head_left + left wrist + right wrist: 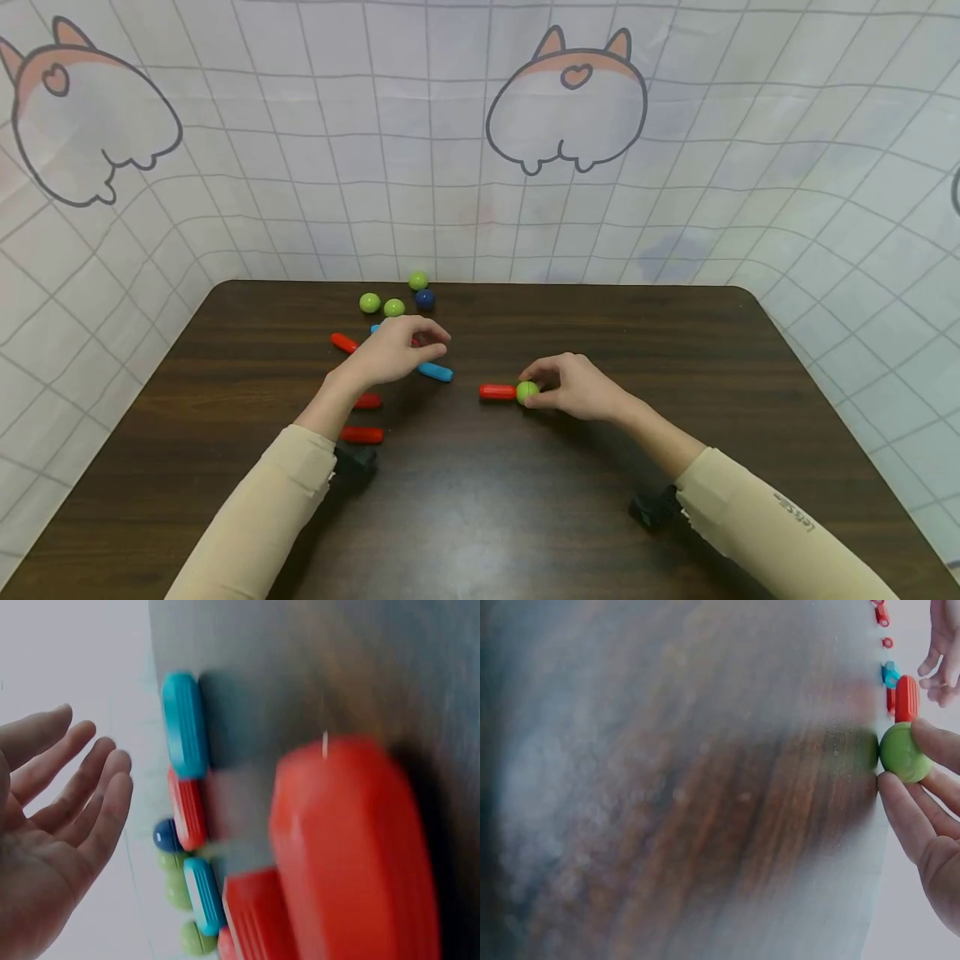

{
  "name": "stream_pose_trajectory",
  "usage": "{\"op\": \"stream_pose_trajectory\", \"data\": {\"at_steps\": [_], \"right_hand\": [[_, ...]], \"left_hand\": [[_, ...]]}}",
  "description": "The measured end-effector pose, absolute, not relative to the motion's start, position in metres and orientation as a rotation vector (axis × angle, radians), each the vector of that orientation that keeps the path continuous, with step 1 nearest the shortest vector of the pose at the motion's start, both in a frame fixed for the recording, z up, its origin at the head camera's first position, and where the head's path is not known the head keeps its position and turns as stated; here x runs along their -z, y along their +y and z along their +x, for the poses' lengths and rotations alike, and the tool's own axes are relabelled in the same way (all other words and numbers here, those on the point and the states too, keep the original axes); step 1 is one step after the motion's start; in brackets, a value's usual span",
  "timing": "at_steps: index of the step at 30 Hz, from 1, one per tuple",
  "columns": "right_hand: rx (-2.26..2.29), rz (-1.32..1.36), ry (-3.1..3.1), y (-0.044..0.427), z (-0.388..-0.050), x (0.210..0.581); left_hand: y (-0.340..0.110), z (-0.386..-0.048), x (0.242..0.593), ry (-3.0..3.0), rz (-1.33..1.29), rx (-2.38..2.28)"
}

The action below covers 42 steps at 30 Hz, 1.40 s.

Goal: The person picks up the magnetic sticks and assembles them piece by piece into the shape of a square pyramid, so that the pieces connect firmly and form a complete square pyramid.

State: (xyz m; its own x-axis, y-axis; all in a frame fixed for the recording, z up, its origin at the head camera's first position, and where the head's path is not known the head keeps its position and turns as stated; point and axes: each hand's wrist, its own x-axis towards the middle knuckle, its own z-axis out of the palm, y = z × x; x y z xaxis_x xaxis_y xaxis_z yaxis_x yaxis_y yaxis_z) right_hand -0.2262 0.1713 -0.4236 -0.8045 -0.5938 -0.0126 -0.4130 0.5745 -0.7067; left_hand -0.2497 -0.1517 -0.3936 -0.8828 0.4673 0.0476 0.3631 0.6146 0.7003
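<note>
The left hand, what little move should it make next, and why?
Maybe lower the left hand and pinch the blue stick near its thumb. That hand is empty and looks raised above the table, while the right hand is busy pinching a green ball at the end of a red stick.

A smooth green ball (528, 392) sits against the right end of a ribbed red rod (497, 392), which lies level and crosswise; whether the rod touches the surface (480, 508) is hard to tell.
</note>
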Motion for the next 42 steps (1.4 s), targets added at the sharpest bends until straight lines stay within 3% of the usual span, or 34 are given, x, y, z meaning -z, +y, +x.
{"op": "stream_pose_trajectory", "data": {"at_steps": [19, 42], "right_hand": [[1.038, -0.834, 2.564, 0.170, -0.226, 0.425], [1.050, -0.826, 2.573, 0.171, -0.226, 0.425]], "left_hand": [[-0.195, -0.281, 0.405, 3.004, 0.200, -1.142], [-0.199, -0.314, 0.394, 2.909, 0.221, -0.923]]}}
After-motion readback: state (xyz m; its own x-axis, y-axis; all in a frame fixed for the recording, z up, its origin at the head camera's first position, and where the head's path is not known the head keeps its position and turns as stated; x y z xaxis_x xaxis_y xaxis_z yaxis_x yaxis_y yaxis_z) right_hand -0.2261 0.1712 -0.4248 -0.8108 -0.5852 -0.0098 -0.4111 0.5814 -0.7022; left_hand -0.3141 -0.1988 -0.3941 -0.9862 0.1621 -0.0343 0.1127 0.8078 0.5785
